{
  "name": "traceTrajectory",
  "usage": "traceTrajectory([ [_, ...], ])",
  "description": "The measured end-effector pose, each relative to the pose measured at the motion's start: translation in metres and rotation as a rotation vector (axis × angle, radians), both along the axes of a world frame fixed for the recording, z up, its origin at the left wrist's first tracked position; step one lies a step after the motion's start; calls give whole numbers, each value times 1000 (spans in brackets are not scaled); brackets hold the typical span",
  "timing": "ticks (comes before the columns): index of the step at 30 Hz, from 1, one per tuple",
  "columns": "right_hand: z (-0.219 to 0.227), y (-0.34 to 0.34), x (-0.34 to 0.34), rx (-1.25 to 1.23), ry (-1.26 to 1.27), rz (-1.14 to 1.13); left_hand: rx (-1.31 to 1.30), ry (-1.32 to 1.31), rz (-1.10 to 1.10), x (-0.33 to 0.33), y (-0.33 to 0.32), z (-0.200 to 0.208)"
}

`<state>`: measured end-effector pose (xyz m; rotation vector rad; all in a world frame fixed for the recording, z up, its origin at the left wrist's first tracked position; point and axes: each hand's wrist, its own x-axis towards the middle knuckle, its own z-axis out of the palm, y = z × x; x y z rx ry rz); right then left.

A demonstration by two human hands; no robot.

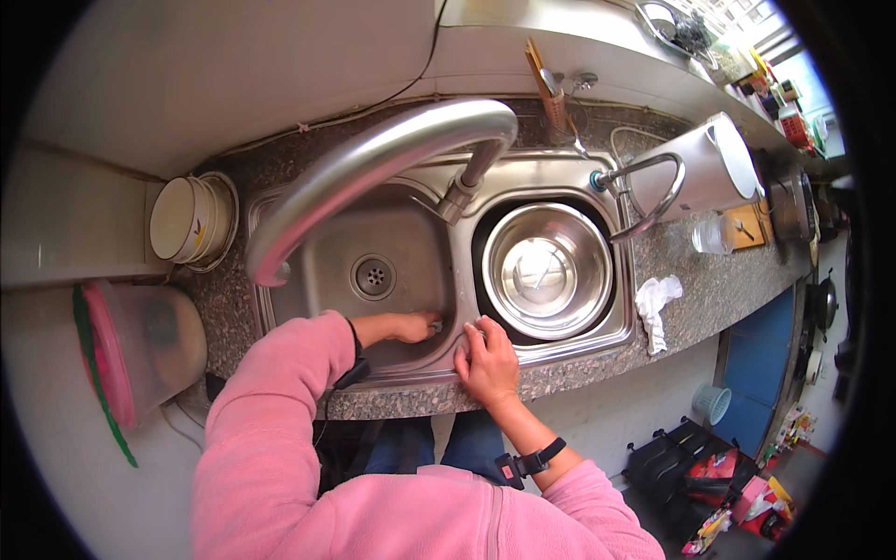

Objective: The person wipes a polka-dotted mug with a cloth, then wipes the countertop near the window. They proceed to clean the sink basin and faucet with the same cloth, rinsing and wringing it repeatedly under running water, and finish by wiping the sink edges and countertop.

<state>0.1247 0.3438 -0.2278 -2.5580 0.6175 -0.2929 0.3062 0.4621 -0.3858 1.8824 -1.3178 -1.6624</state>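
My left hand (416, 327) reaches down into the left basin (327, 252) of a steel double sink, close to its right wall. Its fingers are closed around something small and greyish that I cannot make out. My right hand (489, 366) rests at the front of the divider between the basins, fingers bent and a little apart, with nothing plain to see in it. Just beyond it, a round steel pot (597, 280) sits inside the right basin. Over the left basin arches a thick steel faucet (392, 149). The drain (374, 277) shows at that basin's bottom.
Stacked bowls (182, 219) stand left of the sink. A crumpled white cloth (655, 308) lies on the granite counter at right, near a clear cup (714, 235). A thin curved tap (667, 201) and a white cylindrical container (695, 168) are behind. A chopstick holder (558, 117) stands at the back.
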Motion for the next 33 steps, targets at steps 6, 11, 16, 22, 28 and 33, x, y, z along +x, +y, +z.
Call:
traceTrajectory([
  [6,-1,0,-1,-20,18,25,54,-340,13,83,-16,-13],
  [11,-3,-1,-2,-15,19,28,-542,-825,512,125,-46,-27],
  [16,-1,0,0,-16,18,19,-524,-625,110,87,-14,-44],
  [22,0,1,-1,-30,5,21,122,-47,-472,53,72,-21],
  [28,-1,1,-2,-29,5,35,146,-300,-48,91,29,3],
  [33,-1,3,-2,-48,9,30,-88,929,1394,87,-70,39],
])
